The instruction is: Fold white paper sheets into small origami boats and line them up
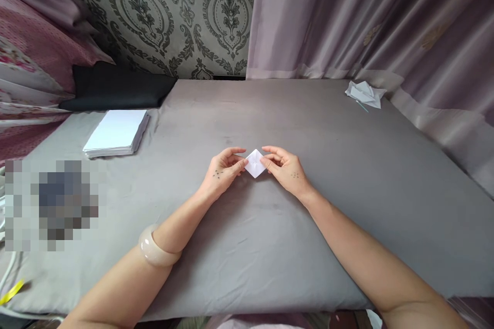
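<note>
A small white folded paper square [255, 162] sits diamond-wise on the grey cloth-covered table [332, 175], near its middle. My left hand [224, 170] pinches the paper's left corner with fingers and thumb. My right hand [284, 167] pinches its right corner the same way. Both hands rest on the cloth. A pale bangle [156, 249] circles my left wrist.
A stack of white sheets [118, 132] lies at the left of the table, with a black cloth [116, 86] behind it. Several folded white paper pieces [365, 93] lie at the far right corner. Curtains hang to the right, patterned wallpaper behind.
</note>
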Demonstrator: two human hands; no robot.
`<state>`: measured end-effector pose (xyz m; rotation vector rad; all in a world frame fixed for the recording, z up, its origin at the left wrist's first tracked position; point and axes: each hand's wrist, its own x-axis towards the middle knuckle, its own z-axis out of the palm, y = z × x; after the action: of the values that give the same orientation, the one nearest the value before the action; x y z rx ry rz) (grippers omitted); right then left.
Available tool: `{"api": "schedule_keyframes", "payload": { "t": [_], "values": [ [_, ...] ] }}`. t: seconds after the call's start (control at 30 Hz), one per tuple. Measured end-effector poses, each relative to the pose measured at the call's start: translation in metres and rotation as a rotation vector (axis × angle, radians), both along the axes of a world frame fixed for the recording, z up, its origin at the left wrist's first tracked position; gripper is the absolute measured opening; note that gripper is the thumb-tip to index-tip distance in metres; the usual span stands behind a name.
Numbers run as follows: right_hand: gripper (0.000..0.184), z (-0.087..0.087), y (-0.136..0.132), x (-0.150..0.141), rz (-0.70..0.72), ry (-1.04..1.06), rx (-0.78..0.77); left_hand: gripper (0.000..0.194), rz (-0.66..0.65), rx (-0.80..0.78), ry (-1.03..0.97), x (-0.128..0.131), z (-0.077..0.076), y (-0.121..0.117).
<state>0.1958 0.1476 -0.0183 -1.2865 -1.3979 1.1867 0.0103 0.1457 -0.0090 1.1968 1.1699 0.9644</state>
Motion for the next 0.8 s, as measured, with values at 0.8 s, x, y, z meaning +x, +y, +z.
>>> {"api": "schedule_keyframes", "payload": {
  "t": [0.8],
  "values": [
    [0.011, -0.002, 0.012, 0.013, 0.242, -0.489, 0.275, 0.012, -0.213, 0.474, 0.747, 0.001, -0.007, 0.013]
  ]
}}
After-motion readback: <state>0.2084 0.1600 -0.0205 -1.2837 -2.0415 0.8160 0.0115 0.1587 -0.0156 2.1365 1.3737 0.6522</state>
